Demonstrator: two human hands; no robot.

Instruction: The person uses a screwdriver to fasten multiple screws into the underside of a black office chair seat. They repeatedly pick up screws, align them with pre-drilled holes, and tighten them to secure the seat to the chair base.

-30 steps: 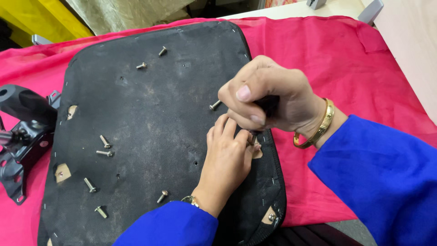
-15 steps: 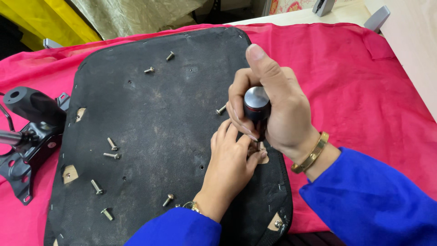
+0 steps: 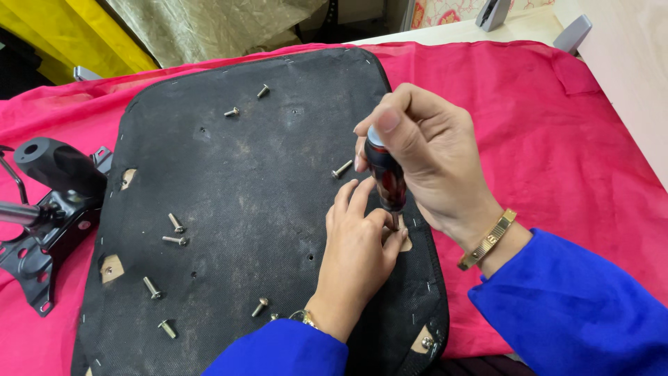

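Black and red plastic formed the handle of the screwdriver (image 3: 385, 175), which stood nearly upright in the right hand (image 3: 431, 163); the fingers and thumb were wrapped closed around its top. Its metal tip met a small cut-out near the right edge of the seat base (image 3: 264, 209). The left hand (image 3: 358, 254) lay flat on the black fabric just beside that tip, fingers loosely curled and pinched at the shaft's foot; whether it held a screw there could not be told. Both arms wore blue sleeves, and a gold bangle (image 3: 487, 239) circled the right wrist.

The seat base, covered in worn black cloth, lay on a red cloth (image 3: 557, 139). Loose screws were scattered over it: one (image 3: 342, 169) just left of the screwdriver, two (image 3: 247, 101) near the top, and several (image 3: 163, 278) towards the lower left. A black metal bracket (image 3: 49, 216) rested on the cloth at the left edge, touching the base.
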